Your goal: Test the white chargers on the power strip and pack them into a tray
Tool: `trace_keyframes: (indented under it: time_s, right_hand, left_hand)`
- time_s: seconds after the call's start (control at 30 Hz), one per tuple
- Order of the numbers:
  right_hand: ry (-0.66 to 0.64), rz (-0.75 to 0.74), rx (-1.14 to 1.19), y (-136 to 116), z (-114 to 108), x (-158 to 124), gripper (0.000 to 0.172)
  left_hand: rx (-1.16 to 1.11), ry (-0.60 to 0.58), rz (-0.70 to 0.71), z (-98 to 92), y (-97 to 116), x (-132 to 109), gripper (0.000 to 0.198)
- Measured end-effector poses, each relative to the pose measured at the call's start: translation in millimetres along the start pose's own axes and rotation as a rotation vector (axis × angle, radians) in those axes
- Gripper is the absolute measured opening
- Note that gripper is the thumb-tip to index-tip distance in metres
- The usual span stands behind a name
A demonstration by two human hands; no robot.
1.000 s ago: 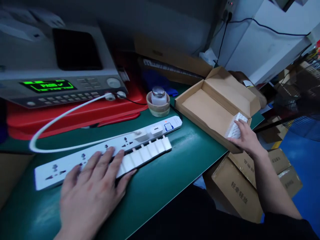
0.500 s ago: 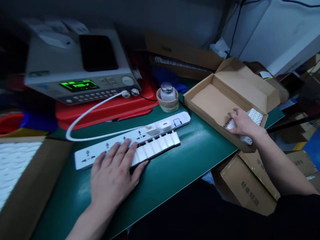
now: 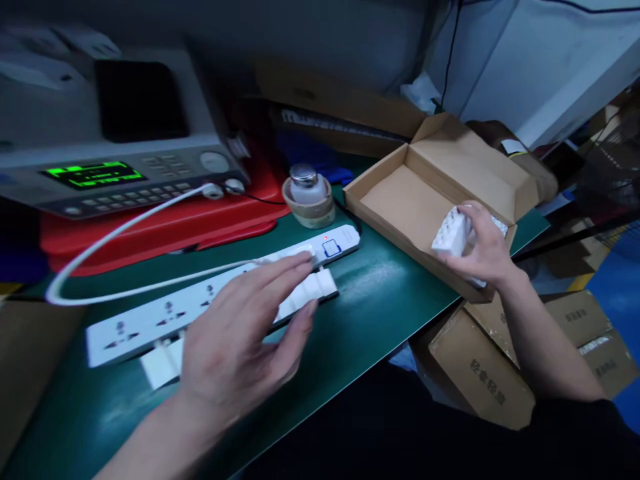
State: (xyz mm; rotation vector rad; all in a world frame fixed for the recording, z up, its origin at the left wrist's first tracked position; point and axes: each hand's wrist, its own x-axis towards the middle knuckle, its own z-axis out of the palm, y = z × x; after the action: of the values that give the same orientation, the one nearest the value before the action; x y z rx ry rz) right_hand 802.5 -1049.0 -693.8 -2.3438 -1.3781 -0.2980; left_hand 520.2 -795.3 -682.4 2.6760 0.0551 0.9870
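Observation:
My left hand (image 3: 240, 333) reaches over the white power strip (image 3: 145, 327), its fingers stretched out and its thumb apart. Its fingertips are at the white plug (image 3: 303, 252) near the switch end; whether they touch it is unclear. A row of white blocks (image 3: 313, 287) lies along the strip's near side, partly hidden under that hand. My right hand (image 3: 483, 247) is closed round a group of white adapters (image 3: 453, 232) over the open cardboard box (image 3: 380, 213). More white pieces show behind and below its fingers.
At the left stands a grey instrument (image 3: 165, 170) with a green display, a dark phone (image 3: 140, 100) on top and a red tray (image 3: 165, 233) beneath. A white cable (image 3: 120, 230) loops over the strip. A capped bottle (image 3: 307, 185) sits in a round holder. Cartons (image 3: 490, 380) lie below the table.
My left hand has slid along the strip toward its switch end, with its fingertips now at the plug. My right hand has lifted the white adapters from the box. The view has shifted right.

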Motion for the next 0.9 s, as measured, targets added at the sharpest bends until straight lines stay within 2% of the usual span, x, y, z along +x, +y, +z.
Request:
trace_keyframes:
  time_s: [0.03, 0.1, 0.17, 0.2, 0.3, 0.37, 0.47, 0.57, 0.63, 0.7, 0.9]
  right_hand:
    - [-0.008, -0.087, 0.066, -14, -3, -5, 0.091]
    - [-0.120, -0.261, 0.153, -41, 4, -18, 0.094]
    - [-0.279, -0.324, 0.117, -63, 27, -32, 0.091]
    - [-0.297, -0.351, 0.097, -70, 42, -38, 0.088]
    - [-0.250, -0.354, 0.125, -76, 84, -51, 0.074]
    - [-0.221, -0.320, 0.186, -75, 101, -54, 0.061]
    - [-0.186, -0.315, 0.252, -72, 108, -53, 0.046]
    - [-0.144, -0.337, 0.250, -71, 109, -52, 0.046]
    - [-0.141, -0.353, 0.244, -71, 110, -52, 0.049]
    - [-0.165, -0.360, 0.241, -70, 111, -52, 0.049]
    - [-0.136, -0.338, 0.338, -67, 111, -55, 0.043]
  left_hand:
    - [-0.028, -0.012, 0.034, 9.6, 2, 16, 0.053]
    - [-0.087, -0.050, 0.108, 34.5, 6, 47, 0.047]
    - [-0.131, -0.132, 0.170, 66.0, 13, 76, 0.044]
    - [-0.141, -0.194, 0.185, 83.4, 18, 91, 0.044]
    - [-0.137, -0.445, 0.197, 136.9, 40, 130, 0.051]
    - [-0.148, -0.608, 0.213, 171.5, 58, 153, 0.054]
    - [-0.229, -0.759, 0.188, 220.0, 85, 183, 0.056]
    - [-0.321, -0.841, 0.164, 261.1, 104, 208, 0.076]
    - [-0.339, -0.879, 0.218, 281.2, 110, 220, 0.088]
    - [-0.336, -0.888, 0.285, 294.1, 111, 228, 0.090]
    - [-0.397, -0.867, 0.401, 305.8, 108, 228, 0.082]
